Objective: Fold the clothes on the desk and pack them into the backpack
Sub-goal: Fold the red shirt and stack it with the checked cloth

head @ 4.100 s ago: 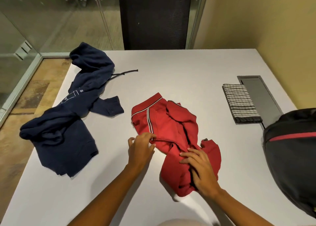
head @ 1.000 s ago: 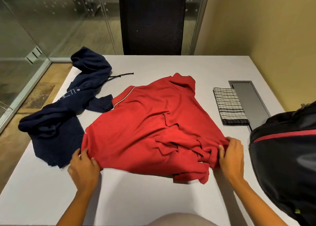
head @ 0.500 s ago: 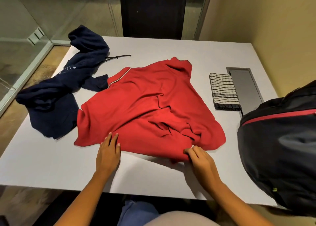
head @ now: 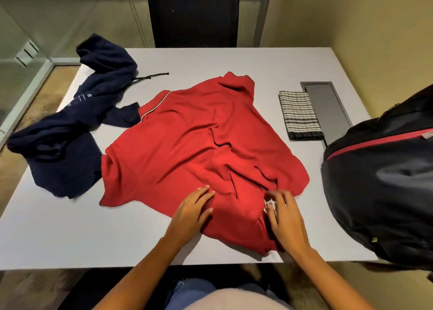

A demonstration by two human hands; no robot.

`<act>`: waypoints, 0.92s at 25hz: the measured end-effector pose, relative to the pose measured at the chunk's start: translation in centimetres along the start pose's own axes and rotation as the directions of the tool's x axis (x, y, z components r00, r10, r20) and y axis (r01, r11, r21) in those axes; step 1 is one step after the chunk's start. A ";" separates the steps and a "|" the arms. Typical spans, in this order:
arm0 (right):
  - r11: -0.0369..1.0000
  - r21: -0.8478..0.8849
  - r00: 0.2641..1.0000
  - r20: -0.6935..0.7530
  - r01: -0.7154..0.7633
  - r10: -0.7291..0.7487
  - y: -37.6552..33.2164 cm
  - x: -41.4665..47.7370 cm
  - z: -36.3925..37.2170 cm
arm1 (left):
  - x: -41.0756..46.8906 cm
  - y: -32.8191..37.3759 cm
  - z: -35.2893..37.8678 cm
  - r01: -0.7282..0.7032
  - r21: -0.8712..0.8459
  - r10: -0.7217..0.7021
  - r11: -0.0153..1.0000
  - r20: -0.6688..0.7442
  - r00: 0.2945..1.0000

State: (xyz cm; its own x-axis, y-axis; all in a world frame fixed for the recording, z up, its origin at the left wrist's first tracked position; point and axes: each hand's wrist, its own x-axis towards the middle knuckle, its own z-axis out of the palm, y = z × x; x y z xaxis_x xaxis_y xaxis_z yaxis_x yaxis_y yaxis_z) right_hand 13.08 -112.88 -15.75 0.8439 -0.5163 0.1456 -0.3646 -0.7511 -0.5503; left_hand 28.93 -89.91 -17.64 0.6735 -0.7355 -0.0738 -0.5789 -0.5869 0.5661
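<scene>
A red polo shirt [head: 187, 141] lies spread across the middle of the grey desk [head: 58, 234], wrinkled near its front edge. My left hand [head: 191, 212] rests flat on the shirt's near edge with fingers straight. My right hand [head: 284, 216] sits on the shirt's near right part, its fingertips pinching the fabric by a small white label. A crumpled navy hoodie [head: 70, 127] lies at the left, partly under the shirt. A folded checked cloth [head: 300, 115] lies at the right. The black backpack [head: 384, 188] with a red stripe stands at the desk's right edge.
A grey cable hatch [head: 328, 106] is set in the desk behind the backpack. A black office chair [head: 194, 14] stands at the far side. Glass walls are at the left, a yellow wall at the right.
Both hands have moved right and closer together along the shirt's near edge. The shirt's near right part has been pulled towards the desk's front edge, showing a white label.
</scene>
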 end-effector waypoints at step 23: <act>0.983 -0.173 0.978 0.188 -0.062 0.095 -3.6 16.7 4.6 | 9.4 -5.3 -7.7 0.110 0.191 -0.077 0.975 -0.174 0.982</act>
State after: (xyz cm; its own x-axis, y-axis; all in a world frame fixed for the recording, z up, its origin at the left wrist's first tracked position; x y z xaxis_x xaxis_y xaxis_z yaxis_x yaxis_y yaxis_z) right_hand 30.30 -116.93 -15.10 0.8644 -0.4986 -0.0646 -0.4788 -0.7772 -0.4082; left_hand 41.85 -91.11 -14.99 0.7854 -0.6184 0.0266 -0.5785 -0.7181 0.3869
